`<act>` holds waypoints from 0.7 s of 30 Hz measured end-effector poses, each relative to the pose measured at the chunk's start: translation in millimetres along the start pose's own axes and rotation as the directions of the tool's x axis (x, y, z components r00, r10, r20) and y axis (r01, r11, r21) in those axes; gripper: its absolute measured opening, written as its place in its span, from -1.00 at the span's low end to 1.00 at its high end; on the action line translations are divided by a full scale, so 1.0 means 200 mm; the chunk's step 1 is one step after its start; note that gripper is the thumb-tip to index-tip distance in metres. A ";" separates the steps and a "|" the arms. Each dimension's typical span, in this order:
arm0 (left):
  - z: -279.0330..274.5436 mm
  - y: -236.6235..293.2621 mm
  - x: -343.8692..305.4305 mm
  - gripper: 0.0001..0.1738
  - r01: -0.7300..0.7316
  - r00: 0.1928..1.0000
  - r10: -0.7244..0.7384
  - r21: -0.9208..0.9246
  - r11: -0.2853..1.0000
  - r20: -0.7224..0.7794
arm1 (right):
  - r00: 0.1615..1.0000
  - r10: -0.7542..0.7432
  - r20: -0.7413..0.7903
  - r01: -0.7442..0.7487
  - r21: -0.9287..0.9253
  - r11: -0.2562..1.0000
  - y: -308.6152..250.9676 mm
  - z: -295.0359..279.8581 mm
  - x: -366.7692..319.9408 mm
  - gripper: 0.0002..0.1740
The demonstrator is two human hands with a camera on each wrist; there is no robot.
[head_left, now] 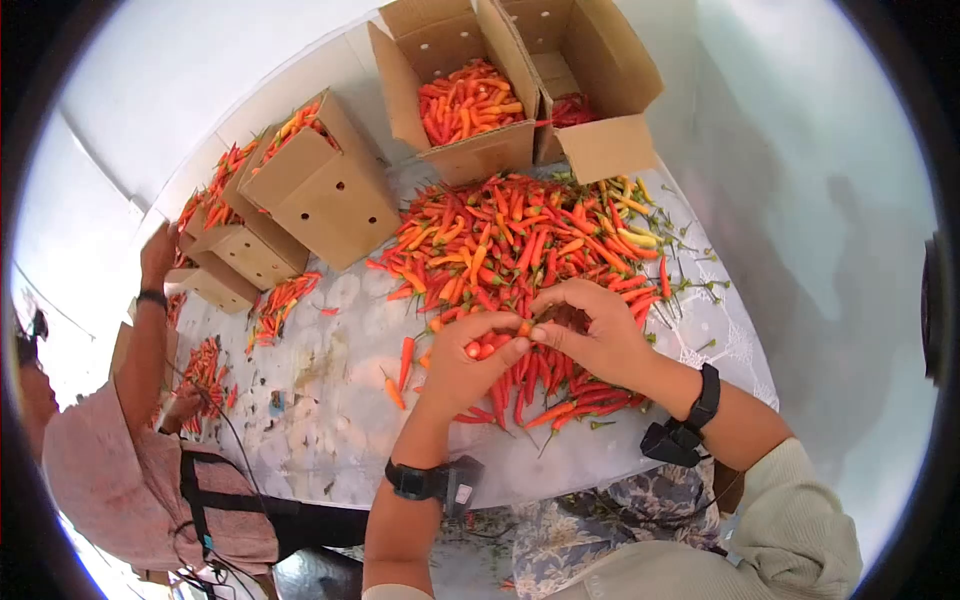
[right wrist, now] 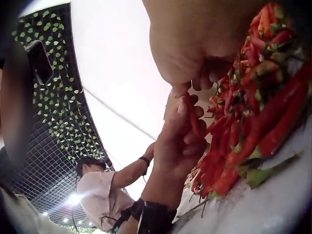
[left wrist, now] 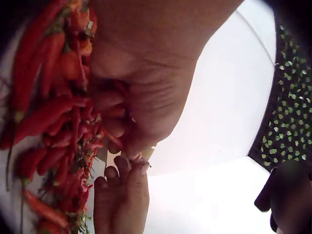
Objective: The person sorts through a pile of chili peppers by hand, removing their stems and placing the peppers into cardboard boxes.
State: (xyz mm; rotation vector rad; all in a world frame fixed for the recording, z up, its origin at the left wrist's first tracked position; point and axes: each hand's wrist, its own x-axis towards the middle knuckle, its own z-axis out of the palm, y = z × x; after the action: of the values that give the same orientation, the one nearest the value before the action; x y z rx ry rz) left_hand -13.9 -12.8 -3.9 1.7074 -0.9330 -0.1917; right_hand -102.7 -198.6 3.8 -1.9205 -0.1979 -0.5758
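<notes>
Over the near side of a large heap of red and orange chili peppers (head_left: 520, 230), my two hands meet at the fingertips. My left hand (head_left: 465, 365) grips several chili peppers (head_left: 484, 350) in its curled fingers, and one of them (right wrist: 191, 114) sticks up between its thumb and fingers in the right wrist view. Thumb and forefinger of my right hand (head_left: 595, 335) pinch the upper end of an orange chili pepper (head_left: 525, 328), right against the left fingertips. In the left wrist view, a small thin stem (left wrist: 146, 163) shows at the right thumb tip. The left palm's inside is mostly hidden.
Open cardboard boxes (head_left: 480, 155) with chili peppers stand along the table's far side and left. Loose green stems (head_left: 690, 285) lie on the white tablecloth (head_left: 340, 420) at the right. At the left, another person (head_left: 150, 450) handles a smaller chili pile (head_left: 205, 375).
</notes>
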 end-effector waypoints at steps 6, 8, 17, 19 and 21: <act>0.01 0.01 -0.03 -0.64 0.005 1.000 -0.006 0.085 0.996 0.013 | 0.999 -0.040 0.030 0.040 -0.031 0.999 -0.03 0.01 0.00 -0.86; 0.04 0.03 -0.03 -0.68 -0.067 0.998 0.069 0.130 0.989 -0.008 | 0.999 -0.023 0.032 0.024 -0.023 0.999 -0.04 0.00 0.00 -0.85; 0.05 0.07 -0.01 -0.75 -0.166 0.983 0.154 0.116 0.979 0.102 | 0.976 0.153 0.154 -0.181 0.189 0.965 0.01 -0.02 0.00 -0.80; 0.04 0.06 -0.01 -0.76 -0.174 0.978 0.159 0.107 0.979 0.135 | 0.956 0.211 0.205 -0.270 0.323 0.907 0.03 -0.01 0.00 -0.80; 0.04 0.05 0.00 -0.76 -0.224 0.970 0.210 0.112 0.968 0.120 | 0.929 0.262 0.260 -0.348 0.379 0.858 0.05 -0.02 0.02 -0.81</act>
State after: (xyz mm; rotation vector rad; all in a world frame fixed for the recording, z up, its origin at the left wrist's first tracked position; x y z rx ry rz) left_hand -23.1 -19.7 1.1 1.7062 -1.2267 -0.0817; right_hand -97.3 -206.6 -1.8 -1.5404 -0.1253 -0.1071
